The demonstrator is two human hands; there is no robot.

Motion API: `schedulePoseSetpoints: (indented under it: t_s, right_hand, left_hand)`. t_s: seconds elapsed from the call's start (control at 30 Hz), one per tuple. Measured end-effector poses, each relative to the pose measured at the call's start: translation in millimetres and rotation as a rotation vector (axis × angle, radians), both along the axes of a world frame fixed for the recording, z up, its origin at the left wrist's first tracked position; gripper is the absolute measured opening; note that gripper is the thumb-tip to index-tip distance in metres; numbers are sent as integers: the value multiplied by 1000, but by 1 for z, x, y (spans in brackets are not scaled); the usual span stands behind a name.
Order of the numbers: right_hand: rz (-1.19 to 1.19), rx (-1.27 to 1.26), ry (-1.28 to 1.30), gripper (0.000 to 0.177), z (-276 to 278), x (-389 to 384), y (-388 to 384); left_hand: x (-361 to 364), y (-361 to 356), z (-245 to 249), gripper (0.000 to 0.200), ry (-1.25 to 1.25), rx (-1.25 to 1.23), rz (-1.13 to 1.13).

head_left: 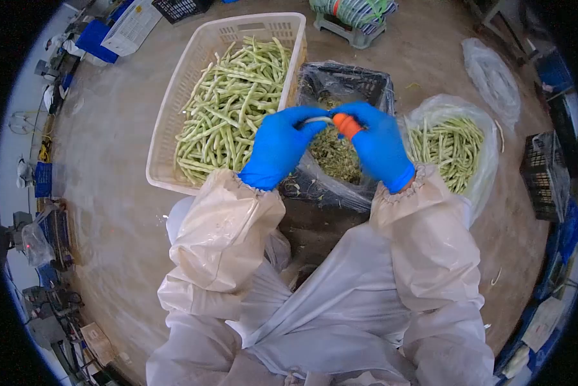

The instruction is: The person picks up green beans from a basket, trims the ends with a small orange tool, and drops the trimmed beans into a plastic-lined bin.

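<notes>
My left hand (277,145), in a blue glove, pinches a green bean (317,119) between thumb and fingers. The bean's other end meets my right hand (382,145), also blue-gloved, its fingers closed at the tip. An orange thumb cover (347,125) sits on my right thumb, against the bean's end. Both hands are over a black crate (382,83) lined with clear plastic, which holds a heap of green trimmings (334,154). My gloved hands hide part of the crate.
To the left, a cream plastic basket (163,138) is heaped with long green beans (237,103). A clear bag (488,164) of beans stands at the right. Farther out are a small stool (359,38), a loose plastic bag (491,77) and a dark crate (543,180).
</notes>
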State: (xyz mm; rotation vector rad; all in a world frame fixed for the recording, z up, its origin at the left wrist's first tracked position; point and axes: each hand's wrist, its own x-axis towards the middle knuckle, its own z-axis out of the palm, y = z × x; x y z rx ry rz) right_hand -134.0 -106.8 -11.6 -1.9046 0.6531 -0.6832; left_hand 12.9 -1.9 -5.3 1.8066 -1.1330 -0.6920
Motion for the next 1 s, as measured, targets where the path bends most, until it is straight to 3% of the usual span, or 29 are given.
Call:
schedulePoseSetpoints:
  t_s: [0.07,0.27,0.53,0.77,0.87,0.9,1.0]
  right_hand:
    - [-56,-115,-107,17,2,1,-10]
    - [12,-385,-31,23,-3,2,1]
    - [28,-462,77,20,3,6,15]
    - [10,-455,82,16,-4,-1,16]
    - [-60,347,25,12,-4,2,12]
    - [-38,412,-3,12,3,2,11]
    - [32,572,-92,15,20,2,10]
  left_hand:
    - [4,-1,0,22,23,-71,61]
    - [3,-1,-1,21,-39,-44,72]
    - [-8,3,-21,19,-375,-160,60]
    - [-16,1,-27,17,-369,-194,58]
    - [-18,-1,-21,17,-240,-250,76]
    - [-17,-1,-17,17,-182,-275,85]
    - [-17,-3,-13,17,398,-288,41]
